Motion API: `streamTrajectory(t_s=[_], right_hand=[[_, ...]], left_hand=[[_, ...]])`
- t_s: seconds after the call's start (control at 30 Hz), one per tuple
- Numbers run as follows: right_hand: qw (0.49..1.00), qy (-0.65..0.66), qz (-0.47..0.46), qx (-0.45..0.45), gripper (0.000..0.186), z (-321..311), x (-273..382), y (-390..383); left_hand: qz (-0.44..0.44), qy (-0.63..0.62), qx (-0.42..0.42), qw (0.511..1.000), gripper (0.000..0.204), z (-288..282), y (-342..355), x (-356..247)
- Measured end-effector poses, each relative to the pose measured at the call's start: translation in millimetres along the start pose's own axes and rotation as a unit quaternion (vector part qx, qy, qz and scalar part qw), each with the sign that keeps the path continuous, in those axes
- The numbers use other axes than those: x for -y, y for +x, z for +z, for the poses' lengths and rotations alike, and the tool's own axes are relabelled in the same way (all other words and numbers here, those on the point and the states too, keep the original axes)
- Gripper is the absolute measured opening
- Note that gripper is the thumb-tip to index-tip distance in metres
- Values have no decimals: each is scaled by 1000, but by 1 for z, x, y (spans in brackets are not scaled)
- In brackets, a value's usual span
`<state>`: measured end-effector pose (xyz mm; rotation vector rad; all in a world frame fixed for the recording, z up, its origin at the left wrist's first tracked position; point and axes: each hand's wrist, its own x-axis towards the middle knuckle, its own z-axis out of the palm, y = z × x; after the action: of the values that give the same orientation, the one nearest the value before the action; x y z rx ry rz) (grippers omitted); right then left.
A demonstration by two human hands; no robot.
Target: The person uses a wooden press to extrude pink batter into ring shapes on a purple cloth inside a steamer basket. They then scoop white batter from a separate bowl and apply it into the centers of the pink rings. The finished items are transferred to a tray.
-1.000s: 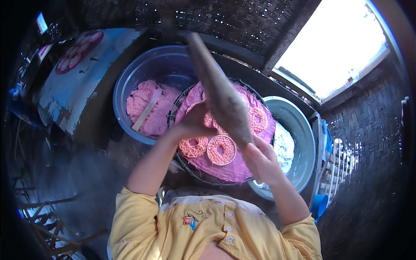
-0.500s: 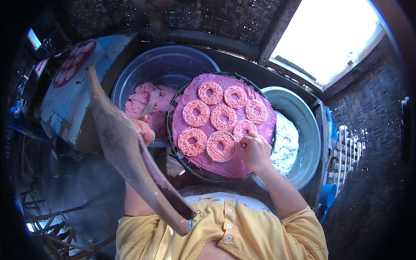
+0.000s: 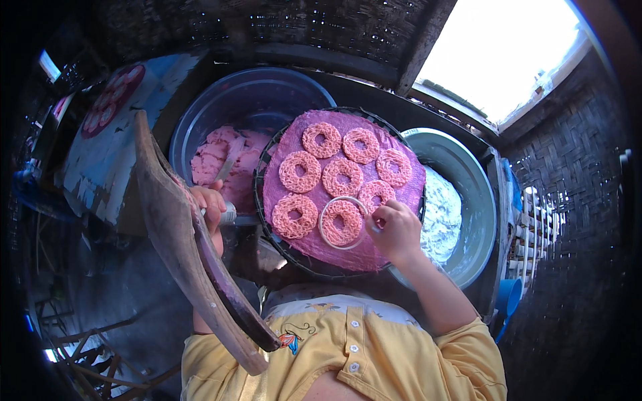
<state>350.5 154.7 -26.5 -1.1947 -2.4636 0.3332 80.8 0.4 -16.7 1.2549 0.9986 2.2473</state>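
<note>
In my left hand (image 3: 212, 210) I grip a long curved wooden press (image 3: 175, 217) of two hinged-looking halves, tilted over the tray's left side. A small silvery cylinder (image 3: 229, 214) shows beside those fingers. My right hand (image 3: 396, 230) pinches the edge of a thin pale ring (image 3: 322, 228). This hoop surrounds the nearest pink noodle-like dough ring (image 3: 342, 212) and looks slightly raised, off-centre from it. Several similar dough rings (image 3: 321, 140) lie on a purple-pink sheet (image 3: 281, 137) covering a round woven tray (image 3: 269, 239).
Left of the tray, a dark blue basin (image 3: 190, 110) holds pink dough (image 3: 212, 157) with a flat blade (image 3: 229, 167) stuck in it. At right, a grey-green basin (image 3: 487, 200) contains a white mass (image 3: 443, 210). A blue dipper (image 3: 509, 297) hangs near the woven wall (image 3: 568, 240).
The ring has come up a little from around the nearest dough ring, with my right hand. My left hand and the wooden press have shifted slightly left, the press's lower end swinging left.
</note>
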Motion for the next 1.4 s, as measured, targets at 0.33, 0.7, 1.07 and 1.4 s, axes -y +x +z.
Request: streamTrajectory(t_s=[0.33,0.7,1.07,1.4], right_hand=[[999,20,43,-4,16,-22,-11,-8],[989,-71,73,103,17,-36,-46,-42],[997,-23,77,-10,19,-47,-31,-46],[940,98,-233,-227,56,-154,94,64]], left_hand=[[10,46,-22,999,27,-2,-6,-3],[-1,96,-25,995,32,4,-4,-10],[45,154,80,984,32,-18,-8,-18],[282,557,221,749,21,145,74,-18]])
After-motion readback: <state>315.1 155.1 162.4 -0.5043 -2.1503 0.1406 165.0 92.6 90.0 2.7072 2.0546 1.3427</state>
